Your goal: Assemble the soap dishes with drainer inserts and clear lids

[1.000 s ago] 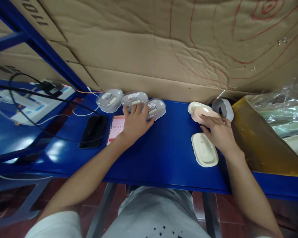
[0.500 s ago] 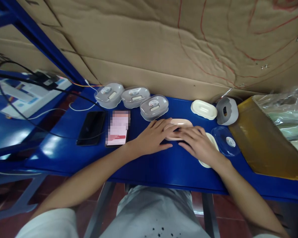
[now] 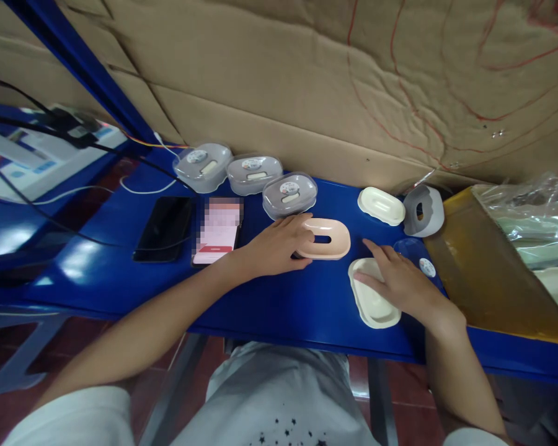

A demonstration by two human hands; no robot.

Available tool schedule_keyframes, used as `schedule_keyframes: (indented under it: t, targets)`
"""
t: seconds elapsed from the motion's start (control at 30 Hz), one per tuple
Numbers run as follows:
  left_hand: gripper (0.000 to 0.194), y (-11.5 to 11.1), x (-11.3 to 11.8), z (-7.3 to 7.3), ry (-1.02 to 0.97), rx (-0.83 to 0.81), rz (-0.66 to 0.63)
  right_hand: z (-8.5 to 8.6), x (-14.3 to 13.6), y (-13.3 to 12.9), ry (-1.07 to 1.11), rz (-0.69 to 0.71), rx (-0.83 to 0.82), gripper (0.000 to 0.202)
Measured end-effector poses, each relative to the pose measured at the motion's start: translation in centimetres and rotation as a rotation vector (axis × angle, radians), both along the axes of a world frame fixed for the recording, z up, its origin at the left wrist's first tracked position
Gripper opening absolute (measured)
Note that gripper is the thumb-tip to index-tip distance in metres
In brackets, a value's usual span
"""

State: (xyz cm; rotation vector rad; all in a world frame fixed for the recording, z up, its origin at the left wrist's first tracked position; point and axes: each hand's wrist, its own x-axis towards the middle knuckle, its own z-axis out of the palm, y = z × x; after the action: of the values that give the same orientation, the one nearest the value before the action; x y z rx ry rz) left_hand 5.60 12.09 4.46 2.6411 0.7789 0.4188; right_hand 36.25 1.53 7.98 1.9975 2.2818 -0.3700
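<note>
A pink oval piece (image 3: 337, 240) with a slot in its middle lies on the blue table (image 3: 279, 316). My left hand (image 3: 283, 244) grips its left end, fingers at the far edge and thumb at the near edge. Over a cream oval tray (image 3: 374, 310) reaches my right hand (image 3: 395, 275), its thumb and fingers spread apart. Partly behind that hand lies a clear lid with a round sticker (image 3: 428, 267). Farther back are another cream piece (image 3: 381, 206) and a grey slotted cover (image 3: 425, 210) standing on its side.
Three grey lidded boxes (image 3: 289, 196) line the back. Two phones (image 3: 163, 229) lie at the left, near cables. On the right stands a carton (image 3: 502, 291) with plastic-wrapped pieces. Cardboard (image 3: 270, 80) rises behind the table.
My hands have moved apart. The right hand left the pink piece and moved right, over the cream tray, which now sits nearer and farther left. The pink piece has shifted slightly left.
</note>
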Motion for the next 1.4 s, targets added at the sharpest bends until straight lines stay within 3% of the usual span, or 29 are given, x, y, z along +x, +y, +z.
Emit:
schedule_keyframes:
  t: [0.1, 0.2, 0.3, 0.4, 0.53, 0.63, 0.77, 0.97, 1.2, 1.4]
  targets:
    - [0.029, 0.4, -0.3, -0.1, -0.126, -0.056, 0.015, 0.8, 0.1, -0.5, 0.210, 0.099, -0.025, 0.084]
    - [0.032, 0.6, -0.6, 0.3, -0.211, -0.088, 0.049, 1.1, 1.5, -1.1, 0.161, 0.061, -0.042, 0.089]
    - [0.037, 0.4, -0.6, 0.5, -0.231, -0.127, 0.023, 0.6, 2.2, -1.1, 0.117, 0.002, -0.100, 0.086]
    - [0.038, -0.2, -0.2, 0.6, -0.270, -0.132, -0.041, -0.3, 1.5, -0.2, 0.294, 0.063, -0.149, 0.079]
    - [0.037, -0.8, 0.2, 0.9, -0.296, -0.088, 0.031, -0.6, 0.8, 1.4, 0.468, 0.136, 0.000, 0.084]
    - [0.038, -1.0, 0.3, 1.1, -0.279, -0.089, 0.054, 0.3, 2.4, 1.8, 0.389, 0.109, 0.140, 0.076]
    - [0.040, -1.8, 0.9, 0.6, -0.242, -0.090, -0.042, 1.6, 4.2, 1.8, 0.276, 0.000, 0.322, 0.060]
    - [0.040, -3.8, 2.5, -0.5, -0.136, -0.040, -0.049, 1.2, 2.2, 1.4, 0.316, 0.138, 0.146, 0.058]
    - [0.063, -5.1, 3.4, -1.1, -0.074, -0.018, 0.006, -0.1, 1.9, 0.4, 0.324, 0.264, 0.029, 0.089]
    - [0.078, -4.4, 3.1, -1.4, -0.006, 0.024, 0.038, -1.9, 0.2, 0.7, 0.251, 0.322, 0.068, 0.082]
